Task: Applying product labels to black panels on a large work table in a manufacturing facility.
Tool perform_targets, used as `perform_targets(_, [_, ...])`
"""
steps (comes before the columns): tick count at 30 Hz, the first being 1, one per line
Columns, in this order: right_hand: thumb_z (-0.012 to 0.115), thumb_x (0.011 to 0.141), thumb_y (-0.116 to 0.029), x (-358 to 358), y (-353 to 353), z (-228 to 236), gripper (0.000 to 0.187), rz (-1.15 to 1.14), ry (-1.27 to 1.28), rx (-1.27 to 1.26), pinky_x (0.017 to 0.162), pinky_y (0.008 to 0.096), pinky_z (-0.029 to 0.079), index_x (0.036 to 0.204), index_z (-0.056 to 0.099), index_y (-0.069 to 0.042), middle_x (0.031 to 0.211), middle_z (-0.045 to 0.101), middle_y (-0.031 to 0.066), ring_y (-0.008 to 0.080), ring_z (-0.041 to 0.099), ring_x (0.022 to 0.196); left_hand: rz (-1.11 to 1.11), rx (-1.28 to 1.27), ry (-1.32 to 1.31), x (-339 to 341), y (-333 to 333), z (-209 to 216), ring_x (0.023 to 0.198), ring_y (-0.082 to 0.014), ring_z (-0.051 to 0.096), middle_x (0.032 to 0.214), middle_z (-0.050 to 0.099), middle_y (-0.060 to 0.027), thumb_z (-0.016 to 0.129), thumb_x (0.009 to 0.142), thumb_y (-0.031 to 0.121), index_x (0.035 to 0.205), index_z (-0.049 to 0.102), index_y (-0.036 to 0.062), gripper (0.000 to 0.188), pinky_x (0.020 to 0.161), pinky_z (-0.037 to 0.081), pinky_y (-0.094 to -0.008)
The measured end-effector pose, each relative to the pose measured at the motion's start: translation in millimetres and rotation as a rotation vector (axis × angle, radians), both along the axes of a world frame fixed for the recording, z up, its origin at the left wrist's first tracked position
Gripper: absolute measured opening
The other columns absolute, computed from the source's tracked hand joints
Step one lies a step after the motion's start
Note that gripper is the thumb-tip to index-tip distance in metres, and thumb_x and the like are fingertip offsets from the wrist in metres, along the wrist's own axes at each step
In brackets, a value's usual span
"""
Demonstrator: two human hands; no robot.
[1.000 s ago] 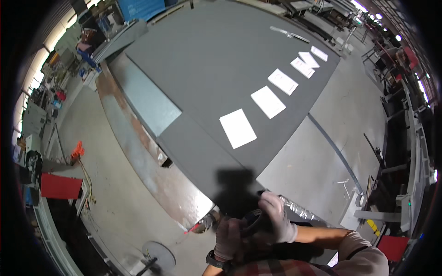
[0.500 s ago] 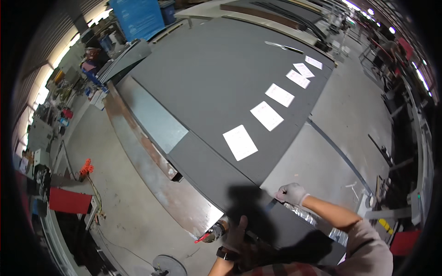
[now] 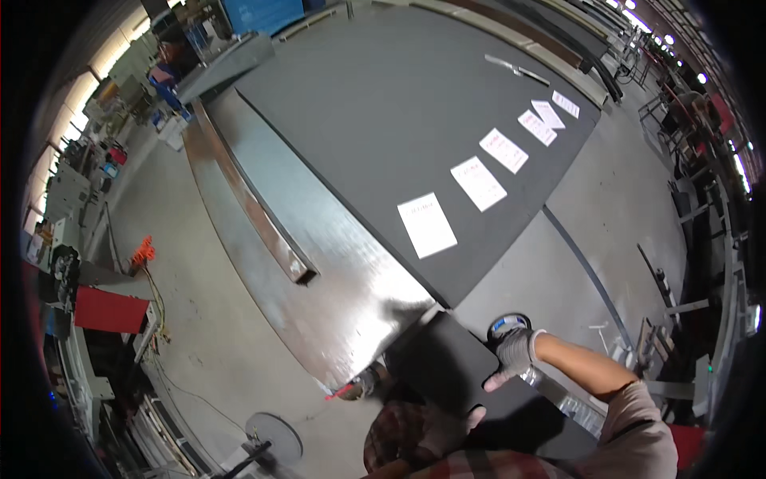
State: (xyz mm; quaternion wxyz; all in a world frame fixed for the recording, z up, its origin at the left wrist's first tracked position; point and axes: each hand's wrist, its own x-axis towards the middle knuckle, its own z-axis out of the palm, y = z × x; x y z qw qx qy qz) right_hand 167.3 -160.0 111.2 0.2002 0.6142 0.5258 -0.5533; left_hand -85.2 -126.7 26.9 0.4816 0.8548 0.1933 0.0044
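A broad dark-grey flat sheet [image 3: 343, 120] lies on the bare metal desk [image 3: 343, 311], covering its far and right part. Left of it, a long brown square metal tube [image 3: 251, 203] runs lengthwise on the desk. Six rectangular white papers [image 3: 428, 225] lie on the sheet along its right edge, in a row running away to the right; two near the far end overlap. Behind them lies a long slim silver-and-black tool [image 3: 519, 70]. Before the desk's near end is a smaller dark-grey flat piece [image 3: 443, 351], the gloved right hand [image 3: 517, 355] at its right, the gloved left hand [image 3: 448, 429] at its near side. A round black roll with a blue-and-white centre [image 3: 509, 326] sits at the right hand's far side.
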Motion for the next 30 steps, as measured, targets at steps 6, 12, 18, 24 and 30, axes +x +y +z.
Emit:
perform_targets(6, [0.047,0.075,-0.08,5.4,-18.9,-41.4,0.099,-0.24,-0.007,0.165,0.1,0.042,0.037,0.124,0.053,0.006,0.114,0.055,0.0249,0.0361,0.05,0.116,0.265,-0.303,0.348,7.3,3.0,-12.1,0.123,-0.0426,0.039,0.135,0.042,-0.0223,0.067,0.079,0.049,0.135,0.039,0.0011,0.079,0.105,0.029,-0.0491])
perform_targets(12, [0.055,0.07,-0.08,4.4,-14.2,-31.0,0.098,-0.176,0.127,0.187,0.098,0.0414,0.039,0.119,0.055,0.004,0.115,0.054,0.0259,0.0383,0.048,0.117,0.228,-0.342,-0.032,10.0,-0.9,-0.9,0.12,-0.0364,0.043,0.13,0.045,-0.0199,0.068,0.081,0.039,0.131,0.043,0.0016,0.068,0.102,0.033,-0.0452])
perform_targets(18, [0.057,0.069,-0.079,0.5,6.0,-32.8,0.099,-0.161,-0.059,0.12,0.099,0.0407,0.04,0.118,0.056,0.007,0.118,0.054,0.0251,0.0375,0.05,0.117,0.264,-0.628,0.075,11.2,6.3,-23.1,0.126,-0.0328,0.04,0.136,0.04,-0.0158,0.07,0.081,0.029,0.139,0.031,0.0033,0.074,0.103,0.035,-0.0429])
perform_targets(24, [0.041,0.072,-0.086,1.2,-2.3,-51.5,0.111,-0.22,-0.058,0.16,0.102,0.0424,0.038,0.128,0.046,0.011,0.126,0.05,0.0284,0.0373,0.051,0.117,0.507,-0.479,0.16,6.8,0.8,-25.1,0.116,-0.0347,0.049,0.131,0.042,-0.0197,0.068,0.083,0.034,0.133,0.037,0.0071,0.065,0.096,0.043,-0.0442])
perform_targets(30, [0.044,0.088,-0.064,15.1,-13.2,17.1,0.077,-0.507,-0.034,0.361,0.101,0.0431,0.039,0.125,0.049,0.003,0.129,0.047,0.0261,0.0386,0.05,0.117,0.709,-1.36,0.519,28.0,96.1,91.6,0.094,-0.0281,0.063,0.107,0.059,-0.0216,0.074,0.079,0.035,0.137,0.032,-0.0005,0.08,0.085,0.049,-0.0398])
